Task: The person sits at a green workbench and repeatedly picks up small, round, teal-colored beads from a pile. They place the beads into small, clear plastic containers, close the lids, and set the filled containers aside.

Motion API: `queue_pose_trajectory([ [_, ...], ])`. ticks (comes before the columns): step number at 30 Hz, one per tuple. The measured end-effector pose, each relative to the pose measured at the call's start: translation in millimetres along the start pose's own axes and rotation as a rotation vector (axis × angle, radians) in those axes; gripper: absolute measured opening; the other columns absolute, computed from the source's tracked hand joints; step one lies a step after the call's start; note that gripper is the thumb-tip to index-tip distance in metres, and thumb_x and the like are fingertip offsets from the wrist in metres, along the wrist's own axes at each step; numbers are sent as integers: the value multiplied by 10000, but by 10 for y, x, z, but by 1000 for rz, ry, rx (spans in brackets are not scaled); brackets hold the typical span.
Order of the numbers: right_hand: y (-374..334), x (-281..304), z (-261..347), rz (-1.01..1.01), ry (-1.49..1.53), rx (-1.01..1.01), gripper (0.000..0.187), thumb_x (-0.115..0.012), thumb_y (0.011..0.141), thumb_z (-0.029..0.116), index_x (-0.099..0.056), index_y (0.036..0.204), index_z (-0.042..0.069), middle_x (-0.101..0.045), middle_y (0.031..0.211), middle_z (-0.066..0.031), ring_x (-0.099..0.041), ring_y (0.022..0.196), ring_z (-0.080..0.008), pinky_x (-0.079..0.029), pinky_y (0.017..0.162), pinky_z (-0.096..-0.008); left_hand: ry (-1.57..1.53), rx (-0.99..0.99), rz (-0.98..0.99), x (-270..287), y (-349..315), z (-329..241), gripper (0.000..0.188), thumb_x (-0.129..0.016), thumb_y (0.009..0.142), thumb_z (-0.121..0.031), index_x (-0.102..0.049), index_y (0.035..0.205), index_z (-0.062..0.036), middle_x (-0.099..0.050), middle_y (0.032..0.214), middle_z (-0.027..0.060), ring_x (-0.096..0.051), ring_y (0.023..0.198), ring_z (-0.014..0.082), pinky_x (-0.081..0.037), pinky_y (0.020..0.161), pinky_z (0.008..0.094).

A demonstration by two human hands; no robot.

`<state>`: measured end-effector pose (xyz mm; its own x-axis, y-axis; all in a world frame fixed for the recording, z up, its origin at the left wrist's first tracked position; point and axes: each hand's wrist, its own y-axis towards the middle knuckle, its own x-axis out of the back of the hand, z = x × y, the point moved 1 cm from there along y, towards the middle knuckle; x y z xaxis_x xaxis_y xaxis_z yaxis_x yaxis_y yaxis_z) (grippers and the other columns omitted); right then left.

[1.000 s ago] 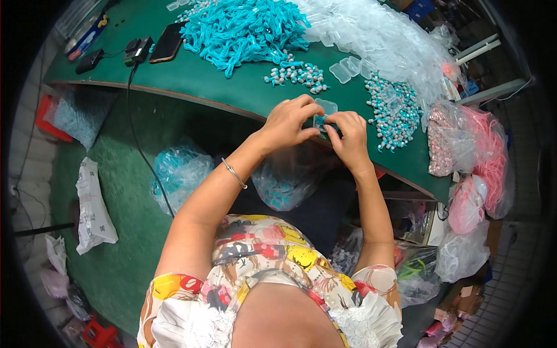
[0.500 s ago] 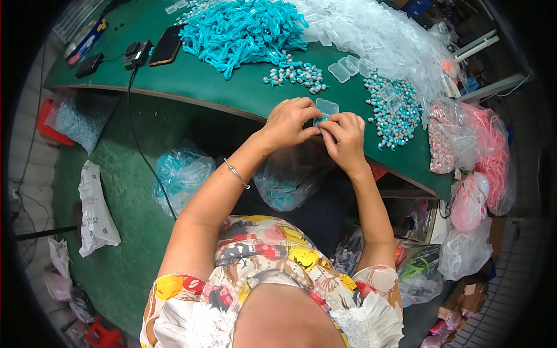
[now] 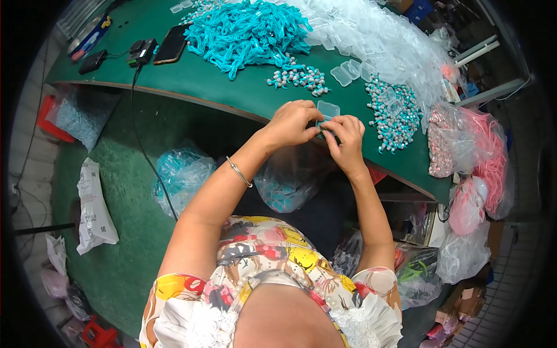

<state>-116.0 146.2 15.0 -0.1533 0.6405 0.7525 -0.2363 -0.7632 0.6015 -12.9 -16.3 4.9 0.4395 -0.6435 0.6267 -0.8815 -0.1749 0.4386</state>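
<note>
Green worktop [image 3: 226, 91] is spread beyond the small clear box [image 3: 329, 109], which is pinched along its left side by the left hand [image 3: 292, 123] in a narrow grip, while what is held by the right hand [image 3: 347, 139], its grip also narrow at the box's near right, cannot be told. The box could be tipped if one side were pressed harder; space beyond it is crowded by teal cords [image 3: 249, 35], loose grey-and-teal pieces [image 3: 315, 79] and heaped clear cases [image 3: 377, 37].

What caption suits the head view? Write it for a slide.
Left hand and right hand at an open clear box, a heap of turquoise cords beyond.
</note>
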Motion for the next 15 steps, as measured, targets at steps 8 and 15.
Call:
queue_pose_trajectory([
  [8,-42,-29,10,-33,-72,52,167,-729,758,95,-712,915,147,-609,927,-10,-561,973,-242,-350,910,-432,-31,-19,-21,10,7,-17,205,-700,735,-154,-731,910,-51,-651,875,120,-632,898,329,-502,796,441],
  [15,-45,-47,32,-32,-76,47,158,-715,762,84,-700,906,146,-606,929,-10,-555,989,-246,-340,927,-440,-90,228,120,3,192,63,180,-697,733,-171,-759,875,-79,-707,844,139,-683,817,311,-535,755,420],
])
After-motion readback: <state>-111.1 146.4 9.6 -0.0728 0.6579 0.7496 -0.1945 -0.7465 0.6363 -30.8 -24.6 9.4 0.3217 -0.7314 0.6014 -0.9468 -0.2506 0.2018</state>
